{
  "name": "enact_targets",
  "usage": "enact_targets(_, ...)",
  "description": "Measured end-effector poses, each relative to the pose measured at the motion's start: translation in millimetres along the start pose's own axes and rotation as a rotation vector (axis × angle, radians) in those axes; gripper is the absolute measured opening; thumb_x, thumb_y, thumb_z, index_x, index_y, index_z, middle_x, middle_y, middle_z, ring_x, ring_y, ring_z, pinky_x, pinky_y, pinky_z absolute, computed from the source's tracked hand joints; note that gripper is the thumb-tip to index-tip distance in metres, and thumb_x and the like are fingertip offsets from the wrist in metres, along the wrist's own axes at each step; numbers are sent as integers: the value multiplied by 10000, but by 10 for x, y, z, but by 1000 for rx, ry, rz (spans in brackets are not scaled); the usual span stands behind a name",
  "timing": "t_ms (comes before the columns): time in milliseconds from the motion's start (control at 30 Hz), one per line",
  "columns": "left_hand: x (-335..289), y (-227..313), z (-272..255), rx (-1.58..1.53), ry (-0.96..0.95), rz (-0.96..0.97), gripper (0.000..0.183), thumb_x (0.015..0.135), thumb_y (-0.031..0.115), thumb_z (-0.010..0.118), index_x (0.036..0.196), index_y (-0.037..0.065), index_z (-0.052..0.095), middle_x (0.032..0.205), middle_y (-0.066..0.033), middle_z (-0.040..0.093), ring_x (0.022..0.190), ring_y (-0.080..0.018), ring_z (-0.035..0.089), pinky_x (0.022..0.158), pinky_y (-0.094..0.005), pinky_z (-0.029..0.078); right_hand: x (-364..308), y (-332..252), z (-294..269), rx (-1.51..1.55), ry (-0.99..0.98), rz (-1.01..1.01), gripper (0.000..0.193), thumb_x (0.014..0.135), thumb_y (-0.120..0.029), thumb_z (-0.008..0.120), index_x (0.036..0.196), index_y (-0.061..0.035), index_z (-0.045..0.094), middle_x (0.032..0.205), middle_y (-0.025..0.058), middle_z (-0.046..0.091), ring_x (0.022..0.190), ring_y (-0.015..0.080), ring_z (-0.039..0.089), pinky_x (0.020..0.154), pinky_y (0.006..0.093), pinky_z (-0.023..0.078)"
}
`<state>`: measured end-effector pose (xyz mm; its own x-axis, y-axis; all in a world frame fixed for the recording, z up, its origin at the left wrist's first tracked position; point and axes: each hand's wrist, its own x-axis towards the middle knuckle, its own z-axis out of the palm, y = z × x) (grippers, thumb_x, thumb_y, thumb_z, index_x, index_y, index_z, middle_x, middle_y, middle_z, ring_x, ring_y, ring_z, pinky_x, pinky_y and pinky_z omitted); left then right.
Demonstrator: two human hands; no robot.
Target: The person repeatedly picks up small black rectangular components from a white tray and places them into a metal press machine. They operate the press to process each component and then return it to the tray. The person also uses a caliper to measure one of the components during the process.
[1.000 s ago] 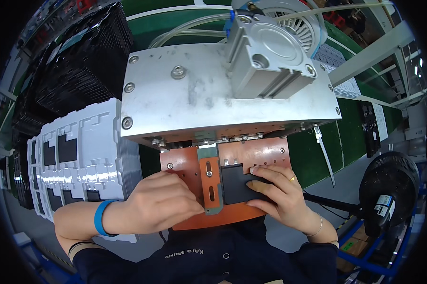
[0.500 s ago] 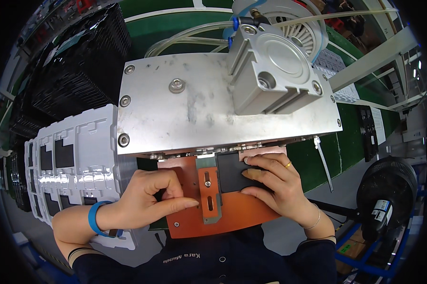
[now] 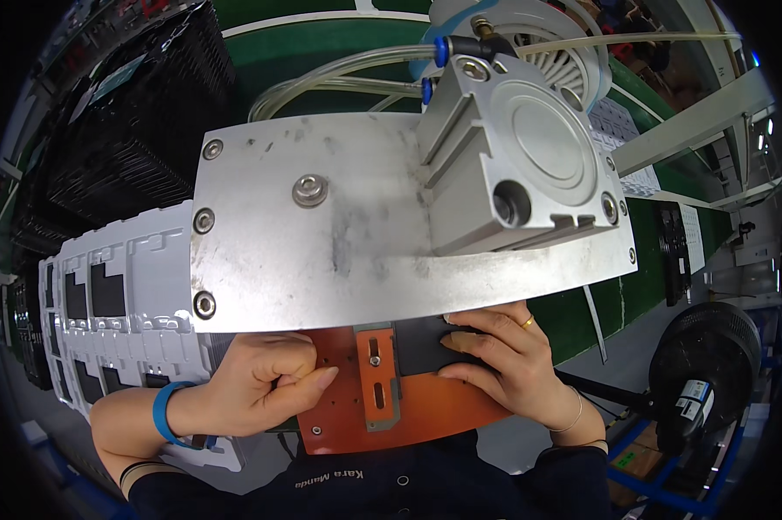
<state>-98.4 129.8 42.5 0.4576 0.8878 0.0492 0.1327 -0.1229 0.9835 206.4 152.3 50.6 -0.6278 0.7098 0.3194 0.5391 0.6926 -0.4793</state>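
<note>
A dark grey flat piece [image 3: 425, 343] lies on the orange base plate [image 3: 447, 394], its far end hidden under the metal press. My right hand [image 3: 508, 351] grips its right side, fingertips on top and thumb at the near edge. An orange slotted stop block [image 3: 375, 381] with a screw and a grey metal edge sits along the piece's left side. Left of that block, my left hand [image 3: 270, 386] is curled into a loose fist over the base plate's left edge. Its thumb rests against the bent fingers, and nothing shows in it.
The silver press top [image 3: 322, 269] carries a square air cylinder [image 3: 530, 156] with clear hoses [image 3: 348, 74]. White trays [image 3: 157, 299] holding dark flat pieces stand at left, before stacked black trays [image 3: 131, 121]. A black round-headed device [image 3: 703, 373] is at right.
The view has shifted, so the press top looks larger and covers more of the base plate. My left thumb has drawn in toward the curled fingers. My right hand stays on the dark piece.
</note>
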Motion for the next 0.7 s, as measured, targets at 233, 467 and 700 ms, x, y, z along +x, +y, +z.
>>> enact_targets(233, 20, 74, -12, -10, -31, -47, 525, 913, -6, 662, 592, 95, 260, 542, 9, 293, 487, -112, 243, 465, -307, 219, -35, -11, -6, -16, -18, 32, 333, 721, -235, 844, 987, -78, 719, 1125, 66, 678, 984, 241, 590, 819, 338, 492)
enact_targets(467, 6, 78, -2, -41, -31, -64, 536, 905, -49, 641, 589, 102, 235, 556, 26, 260, 505, -97, 220, 477, -303, 200, -68, 10, 21, -1, -20, 38, 331, 727, -247, 847, 991, -91, 722, 1050, 58, 672, 947, 239, 584, 829, 357, 477)
enact_targets(700, -8, 52, -13, -15, -39, -51, 539, 880, -73, 642, 588, 102, 224, 560, 25, 256, 508, -97, 222, 483, -306, 200, -56, 26, 22, -12, -8, 23, 334, 730, -249, 854, 991, -90, 721, 1016, 59, 670, 912, 234, 590, 822, 344, 472)
